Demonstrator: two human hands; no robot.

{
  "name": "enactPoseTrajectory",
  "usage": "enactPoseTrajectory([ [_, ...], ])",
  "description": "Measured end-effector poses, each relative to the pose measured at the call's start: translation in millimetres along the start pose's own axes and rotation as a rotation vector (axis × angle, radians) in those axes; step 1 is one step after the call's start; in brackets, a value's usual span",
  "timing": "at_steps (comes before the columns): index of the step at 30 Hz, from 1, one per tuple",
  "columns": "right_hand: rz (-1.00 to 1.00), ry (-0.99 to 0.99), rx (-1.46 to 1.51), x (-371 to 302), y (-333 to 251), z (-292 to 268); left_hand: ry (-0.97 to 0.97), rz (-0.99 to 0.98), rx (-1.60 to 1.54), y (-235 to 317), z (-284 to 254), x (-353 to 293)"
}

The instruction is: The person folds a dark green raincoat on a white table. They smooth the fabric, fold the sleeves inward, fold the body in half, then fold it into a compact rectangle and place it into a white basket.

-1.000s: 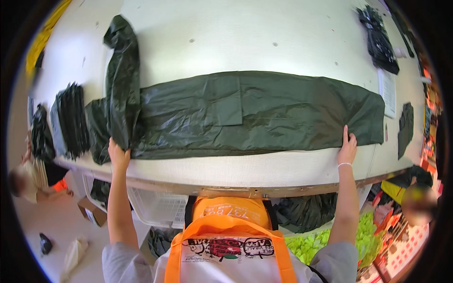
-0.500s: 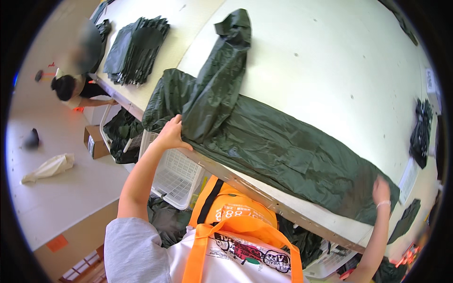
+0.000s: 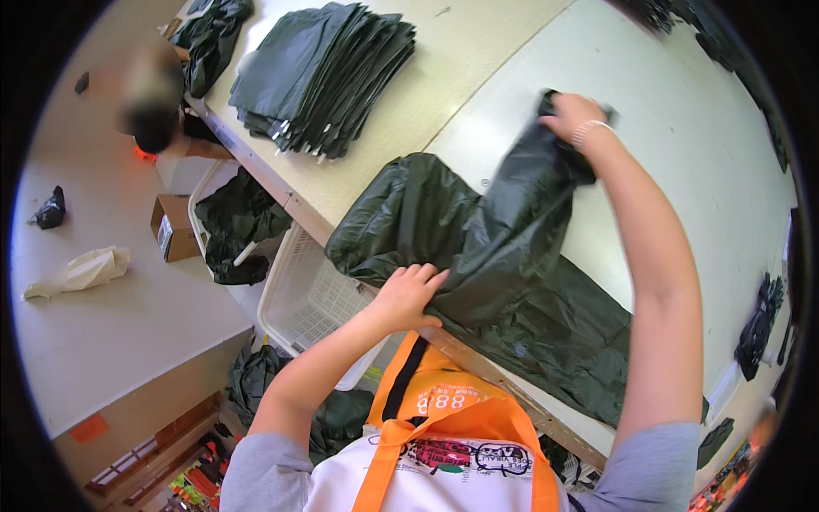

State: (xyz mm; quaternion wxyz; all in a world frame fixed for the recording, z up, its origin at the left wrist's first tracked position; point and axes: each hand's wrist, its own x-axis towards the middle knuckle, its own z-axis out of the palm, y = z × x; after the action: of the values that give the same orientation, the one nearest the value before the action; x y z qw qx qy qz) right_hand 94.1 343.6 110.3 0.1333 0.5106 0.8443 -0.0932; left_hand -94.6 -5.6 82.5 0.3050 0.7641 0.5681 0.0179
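Observation:
A dark green, thin, shiny garment, which looks like a raincoat, lies in a long strip along the table's near edge. One sleeve-like part stretches from it toward the far side. My right hand, with a pale band at the wrist, is closed around the far end of that part. My left hand rests on the fabric at the table edge, fingers spread and thumb apart. Part of the garment's right end is hidden behind my right forearm.
A stack of folded dark green pieces sits farther left on the table. White plastic baskets stand below the edge, one holding dark fabric. Another person is at the far left. A cardboard box is on the floor.
My right hand has left the garment's right end and now grips the far end of the sleeve-like part. My left hand stays at the near edge. The view has shifted.

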Motion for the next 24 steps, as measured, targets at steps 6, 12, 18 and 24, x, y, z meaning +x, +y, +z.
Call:
enactPoseTrajectory([
  [6, -0.021, 0.653, -0.176, -220.6, 215.0, -78.4, 0.563, 0.140, -0.146, -58.6, -33.8, -8.1],
  [12, 1.109, 1.008, 0.113, -617.6, 268.6, -85.0, 0.700, 0.015, -0.190, -100.6, -56.7, 75.3],
  [18, 1.364, 1.245, 0.282, -746.9, 79.2, -38.8, 0.642, -0.170, -0.078, -152.8, -51.6, 111.3],
  [24, 1.251, 1.573, 0.386, -794.1, -11.2, -73.5, 0.817, 0.365, -0.228, -131.0, -91.8, 117.9],
])
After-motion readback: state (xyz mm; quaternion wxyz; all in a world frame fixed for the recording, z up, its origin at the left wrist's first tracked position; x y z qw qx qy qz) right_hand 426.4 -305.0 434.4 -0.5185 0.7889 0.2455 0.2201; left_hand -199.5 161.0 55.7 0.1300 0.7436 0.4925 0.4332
